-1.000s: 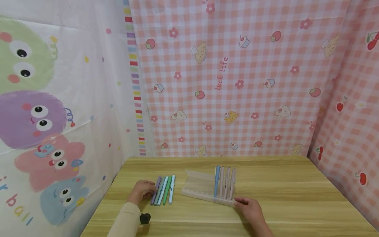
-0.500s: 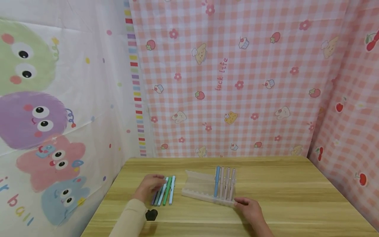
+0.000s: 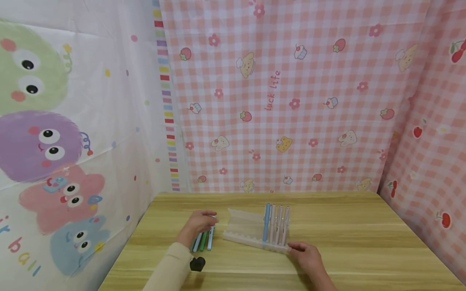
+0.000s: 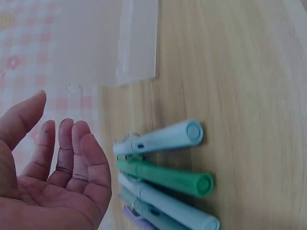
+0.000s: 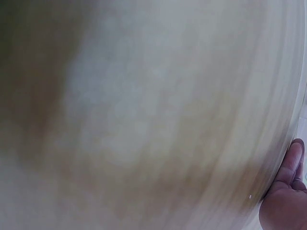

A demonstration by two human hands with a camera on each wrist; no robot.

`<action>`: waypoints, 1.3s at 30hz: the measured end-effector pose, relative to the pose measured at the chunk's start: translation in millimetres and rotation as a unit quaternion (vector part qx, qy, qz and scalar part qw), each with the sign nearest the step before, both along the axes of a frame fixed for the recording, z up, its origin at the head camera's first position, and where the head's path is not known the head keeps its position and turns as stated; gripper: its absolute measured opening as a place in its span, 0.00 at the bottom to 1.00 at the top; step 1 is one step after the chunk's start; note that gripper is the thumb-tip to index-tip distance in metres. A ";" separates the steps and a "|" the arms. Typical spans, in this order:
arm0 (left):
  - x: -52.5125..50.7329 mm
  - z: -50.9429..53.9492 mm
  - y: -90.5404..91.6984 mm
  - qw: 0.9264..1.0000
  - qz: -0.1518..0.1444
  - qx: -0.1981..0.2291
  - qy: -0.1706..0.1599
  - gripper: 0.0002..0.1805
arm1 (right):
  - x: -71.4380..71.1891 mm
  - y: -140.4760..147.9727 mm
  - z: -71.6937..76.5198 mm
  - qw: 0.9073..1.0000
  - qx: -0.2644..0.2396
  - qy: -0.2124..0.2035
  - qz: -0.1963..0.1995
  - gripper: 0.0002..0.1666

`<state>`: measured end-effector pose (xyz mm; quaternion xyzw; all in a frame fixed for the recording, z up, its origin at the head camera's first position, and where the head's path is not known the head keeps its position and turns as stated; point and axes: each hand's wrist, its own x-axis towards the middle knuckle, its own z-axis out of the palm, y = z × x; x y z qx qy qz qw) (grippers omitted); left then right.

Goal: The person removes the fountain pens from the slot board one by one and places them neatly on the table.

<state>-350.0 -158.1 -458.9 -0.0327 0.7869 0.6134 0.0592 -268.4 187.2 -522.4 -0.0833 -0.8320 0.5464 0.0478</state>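
Observation:
My left hand hovers over a row of capped pens on the table, fingers loosely bent and nothing between them. In the left wrist view the hand is beside a pale blue pen, a green pen and further blue, teal and purple ones, partly cut off by the frame. A clear plastic pen rack with notched edges lies to the right. It bears a blue pen and several pinkish pens at its right end. My right hand pinches the rack's near right corner.
The wooden table stretches out to the right of the rack. A checked pink cloth hangs behind its far edge, and a white cartoon-print cloth at the left. A black device sits at the left wrist.
My left hand has moved rightwards and away from me across the pens, from beside the purple one to above the rightmost ones. My right hand and the rack have stayed put.

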 end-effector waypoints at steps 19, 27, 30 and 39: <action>0.4 -3.2 46.6 0.995 -0.095 0.039 0.017 0.21 | 0.2 0.1 0.8 1.000 0.000 -0.001 0.001 0.10; -2.4 -11.2 72.4 0.991 -0.118 0.066 0.020 0.20 | -1.0 0.0 0.7 1.000 -0.005 -0.007 0.001 0.10; -1.6 -14.2 83.0 0.990 -0.121 0.075 0.020 0.19 | -0.9 0.2 0.4 1.000 -0.005 -0.002 0.000 0.10; -0.3 -22.9 113.0 0.987 -0.110 0.117 0.025 0.19 | -0.1 -0.2 0.2 1.000 -0.007 0.008 -0.003 0.09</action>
